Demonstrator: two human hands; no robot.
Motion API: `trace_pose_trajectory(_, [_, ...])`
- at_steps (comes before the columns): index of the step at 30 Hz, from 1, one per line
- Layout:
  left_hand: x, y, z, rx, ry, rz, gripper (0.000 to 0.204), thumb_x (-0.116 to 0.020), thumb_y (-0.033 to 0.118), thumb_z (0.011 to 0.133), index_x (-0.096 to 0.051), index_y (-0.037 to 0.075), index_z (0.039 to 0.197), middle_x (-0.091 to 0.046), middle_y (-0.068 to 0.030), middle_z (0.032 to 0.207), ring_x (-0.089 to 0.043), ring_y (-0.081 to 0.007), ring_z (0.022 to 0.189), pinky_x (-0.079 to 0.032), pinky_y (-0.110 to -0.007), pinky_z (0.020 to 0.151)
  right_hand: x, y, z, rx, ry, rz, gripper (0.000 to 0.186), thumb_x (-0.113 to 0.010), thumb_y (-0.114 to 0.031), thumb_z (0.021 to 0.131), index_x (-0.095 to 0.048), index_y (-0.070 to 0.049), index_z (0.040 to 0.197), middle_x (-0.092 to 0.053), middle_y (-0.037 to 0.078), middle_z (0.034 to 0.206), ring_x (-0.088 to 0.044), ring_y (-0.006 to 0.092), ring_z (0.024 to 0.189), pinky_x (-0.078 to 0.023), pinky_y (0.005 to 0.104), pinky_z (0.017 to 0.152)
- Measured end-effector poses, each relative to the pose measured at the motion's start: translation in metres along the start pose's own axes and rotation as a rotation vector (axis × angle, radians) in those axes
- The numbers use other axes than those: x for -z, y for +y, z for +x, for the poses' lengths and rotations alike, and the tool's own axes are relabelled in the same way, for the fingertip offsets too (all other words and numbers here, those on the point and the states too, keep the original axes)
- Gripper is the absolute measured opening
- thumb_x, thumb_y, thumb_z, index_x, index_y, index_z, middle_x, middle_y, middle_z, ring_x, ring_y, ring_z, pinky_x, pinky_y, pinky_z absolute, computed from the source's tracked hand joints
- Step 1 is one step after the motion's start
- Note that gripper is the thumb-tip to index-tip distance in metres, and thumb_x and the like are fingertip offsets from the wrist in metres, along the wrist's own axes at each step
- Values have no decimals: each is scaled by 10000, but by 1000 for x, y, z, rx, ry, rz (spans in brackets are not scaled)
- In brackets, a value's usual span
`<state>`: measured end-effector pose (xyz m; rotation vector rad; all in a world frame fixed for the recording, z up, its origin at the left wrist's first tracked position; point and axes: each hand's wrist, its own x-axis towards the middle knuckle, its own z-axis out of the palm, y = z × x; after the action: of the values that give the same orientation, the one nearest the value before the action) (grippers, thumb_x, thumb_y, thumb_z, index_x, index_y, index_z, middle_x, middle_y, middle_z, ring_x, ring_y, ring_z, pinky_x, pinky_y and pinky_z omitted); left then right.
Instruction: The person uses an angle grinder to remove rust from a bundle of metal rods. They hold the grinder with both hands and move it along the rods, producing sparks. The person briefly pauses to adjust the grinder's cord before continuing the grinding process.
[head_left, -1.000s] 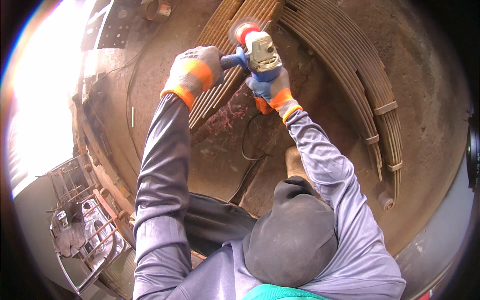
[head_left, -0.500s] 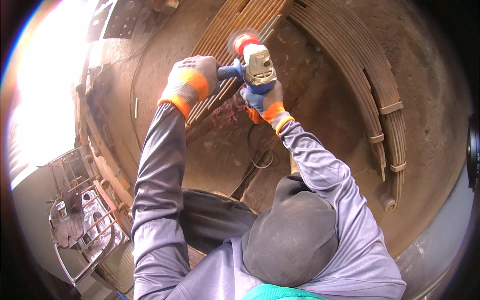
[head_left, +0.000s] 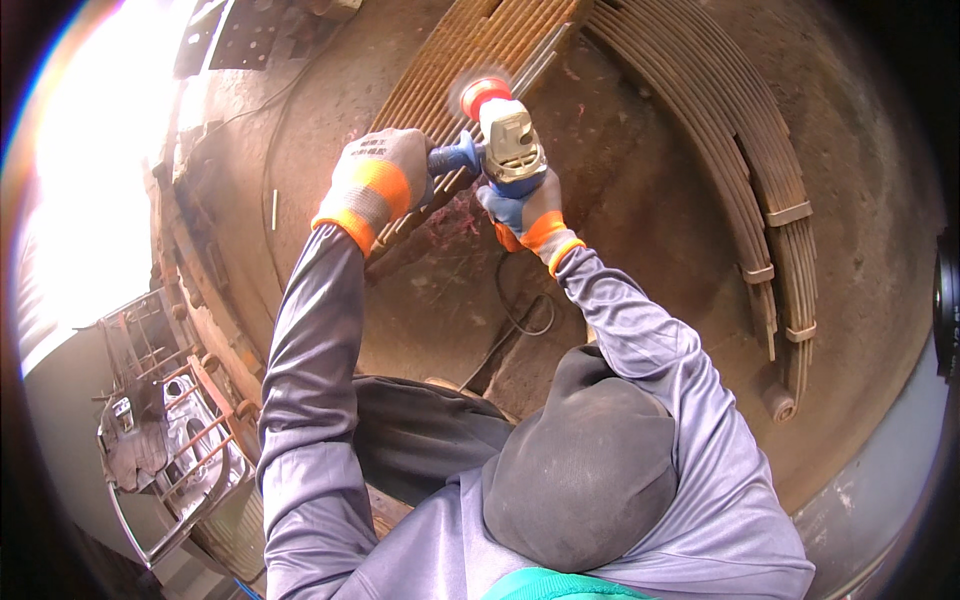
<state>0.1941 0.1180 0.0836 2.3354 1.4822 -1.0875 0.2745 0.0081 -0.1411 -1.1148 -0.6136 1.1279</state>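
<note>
Grinder (head_left: 515, 140) in hands (head_left: 378, 172), farther down the rusty strips (head_left: 440, 90) than before

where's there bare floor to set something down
Bare floor shows between the right hand and the curved leaf springs, and right of those springs. It's crowded around the grinder, left hand and slanting metal strips.
</note>
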Motion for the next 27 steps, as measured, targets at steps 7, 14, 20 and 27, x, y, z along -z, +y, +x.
trace_pose_trajectory(7, [-18,-15,-4,-12,94,-22,248,-733,194,841,-801,169,1078,-779,-156,948,-759,-341,917,-575,-452,839,-9,5,-4,-93,-52,-63,722,-871,-118,725,-577,-40,1380,-719,56,1205,-693,131,1070,-560,319,983])
trace_pose_trajectory(14, [-22,-19,2,-15,19,-16,224,-676,191,920,-804,122,1089,-778,-177,1019,-750,-368,971,-576,-448,870,-6,6,-6,-121,-80,-49,737,-880,-117,722,-554,-32,1378,-708,57,1207,-694,145,1089,-569,325,974])
trace_pose_trajectory(20, [-13,-13,-2,-23,20,-28,221,-679,196,922,-805,118,1086,-780,-171,1033,-753,-361,972,-576,-452,871,-6,8,-2,-113,-59,-38,691,-892,-108,712,-590,-39,1330,-711,51,1195,-696,145,1071,-573,320,961])
trace_pose_trajectory(27, [-2,-7,8,-21,10,12,234,-675,206,929,-799,85,1085,-773,-202,1059,-750,-371,1002,-577,-452,874,0,-3,7,-75,-12,-40,565,-894,-80,707,-652,-46,1217,-735,35,1091,-707,116,957,-593,306,873])
